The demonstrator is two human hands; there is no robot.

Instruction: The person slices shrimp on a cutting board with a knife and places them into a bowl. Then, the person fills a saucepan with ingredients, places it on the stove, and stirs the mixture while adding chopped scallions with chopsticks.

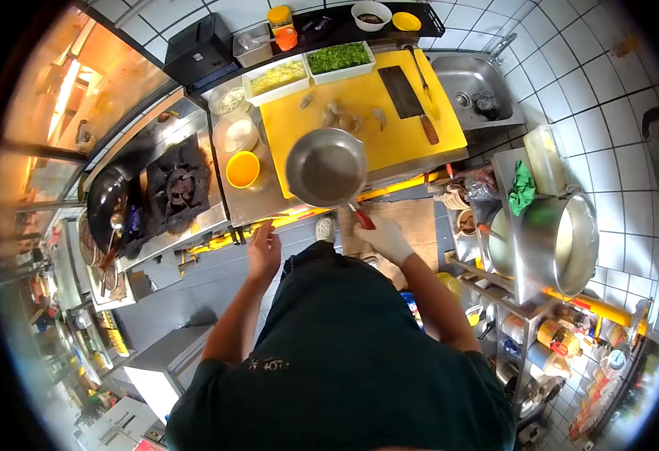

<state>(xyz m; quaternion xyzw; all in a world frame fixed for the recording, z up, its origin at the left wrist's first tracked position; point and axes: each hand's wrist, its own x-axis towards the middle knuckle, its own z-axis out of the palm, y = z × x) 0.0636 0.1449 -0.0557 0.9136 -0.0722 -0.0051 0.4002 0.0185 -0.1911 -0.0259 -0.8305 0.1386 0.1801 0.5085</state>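
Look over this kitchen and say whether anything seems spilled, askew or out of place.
No damage stands out. Mildly untidy: small pieces of food lie scattered on the yellow cutting board, outside any container, beyond the frying pan held in the right hand. A green cloth sits crumpled beside the plastic tub.

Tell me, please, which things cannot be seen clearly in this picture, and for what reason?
All in the head view:
- Right hand: the grip of its fingers under the red handle is hidden by the hand's own back.
- Yellow board: part is covered by the pan.
- Small pieces on the board: too small and blurred to identify.
- Shirt print: too blurred to read.
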